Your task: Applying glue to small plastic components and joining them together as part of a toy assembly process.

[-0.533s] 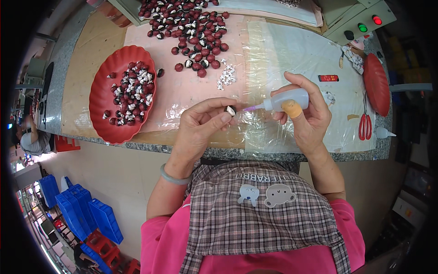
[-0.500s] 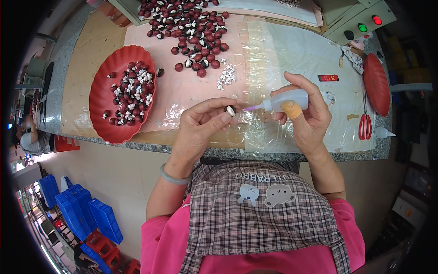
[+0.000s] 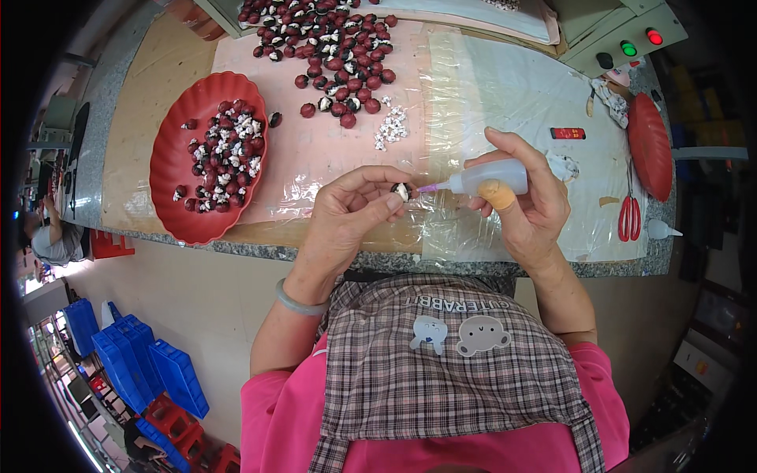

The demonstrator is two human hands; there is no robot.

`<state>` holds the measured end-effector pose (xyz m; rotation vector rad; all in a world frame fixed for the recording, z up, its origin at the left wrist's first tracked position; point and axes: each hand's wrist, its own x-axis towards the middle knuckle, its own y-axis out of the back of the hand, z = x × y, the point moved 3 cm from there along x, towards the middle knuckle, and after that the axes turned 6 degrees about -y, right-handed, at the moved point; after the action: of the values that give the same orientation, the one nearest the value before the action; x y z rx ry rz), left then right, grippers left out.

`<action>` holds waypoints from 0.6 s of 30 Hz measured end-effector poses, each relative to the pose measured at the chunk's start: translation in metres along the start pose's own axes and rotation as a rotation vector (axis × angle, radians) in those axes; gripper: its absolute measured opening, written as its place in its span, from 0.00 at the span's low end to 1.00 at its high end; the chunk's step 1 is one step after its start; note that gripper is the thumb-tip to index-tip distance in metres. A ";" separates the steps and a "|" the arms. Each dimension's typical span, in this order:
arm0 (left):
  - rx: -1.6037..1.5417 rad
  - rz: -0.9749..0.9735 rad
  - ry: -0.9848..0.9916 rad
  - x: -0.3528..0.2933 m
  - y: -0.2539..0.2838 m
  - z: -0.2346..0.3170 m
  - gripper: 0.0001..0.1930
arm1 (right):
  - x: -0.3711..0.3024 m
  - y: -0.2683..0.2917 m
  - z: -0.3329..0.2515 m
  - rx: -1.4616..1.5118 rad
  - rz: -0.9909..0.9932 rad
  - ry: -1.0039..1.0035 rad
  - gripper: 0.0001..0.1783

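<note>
My left hand [image 3: 347,211] pinches a small black-and-white ball piece [image 3: 401,191] between thumb and fingertips, above the table's near edge. In my right hand [image 3: 536,206] lies a translucent squeeze bottle [image 3: 497,176], held sideways, with a tan wrap around the thumb. Its purple nozzle tip [image 3: 426,188] points left and reaches close to the piece; whether they touch I cannot tell. Beyond my hands sits a heap of small white bits [image 3: 391,129]. Many dark red, black and white balls [image 3: 347,75] are spread farther back.
On the left, a red scalloped dish [image 3: 167,193] holds balls with white bits attached. A second red dish [image 3: 651,150], red-handled scissors [image 3: 629,219], a small red-and-black box [image 3: 568,133] and a white nozzle cap [image 3: 662,229] lie right. A machine panel with lights [image 3: 628,49] stands at the back.
The piece in my left hand has turned slightly, and the bottle has shifted a little to the left toward it. Both hands keep their holds.
</note>
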<state>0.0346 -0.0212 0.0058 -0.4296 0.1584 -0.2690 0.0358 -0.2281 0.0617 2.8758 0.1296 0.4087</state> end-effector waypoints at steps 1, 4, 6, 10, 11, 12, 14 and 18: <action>0.006 -0.004 0.001 0.000 0.000 0.000 0.13 | 0.000 0.000 0.000 -0.013 -0.004 0.006 0.22; 0.004 -0.003 0.003 0.000 -0.001 -0.001 0.13 | -0.001 -0.001 0.001 -0.028 -0.005 -0.019 0.22; -0.005 0.002 0.003 0.000 -0.001 -0.002 0.13 | -0.002 -0.001 0.001 -0.068 -0.003 -0.015 0.23; 0.016 -0.006 0.021 0.000 0.000 -0.003 0.13 | -0.002 -0.001 0.000 -0.121 0.011 -0.009 0.24; 0.019 -0.008 0.024 0.000 0.000 -0.003 0.13 | -0.003 -0.002 -0.001 -0.122 0.010 -0.009 0.24; 0.018 -0.008 0.024 0.000 0.000 -0.003 0.13 | -0.004 -0.003 -0.001 -0.111 0.008 -0.014 0.23; 0.025 -0.005 0.033 0.000 0.002 -0.003 0.13 | -0.004 -0.003 0.000 -0.101 0.004 -0.016 0.23; 0.008 -0.017 0.032 0.000 0.003 -0.004 0.12 | -0.003 0.001 0.006 -0.160 -0.021 0.119 0.21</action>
<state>0.0339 -0.0202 0.0006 -0.4191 0.1849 -0.2928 0.0351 -0.2306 0.0551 2.6909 0.1406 0.5597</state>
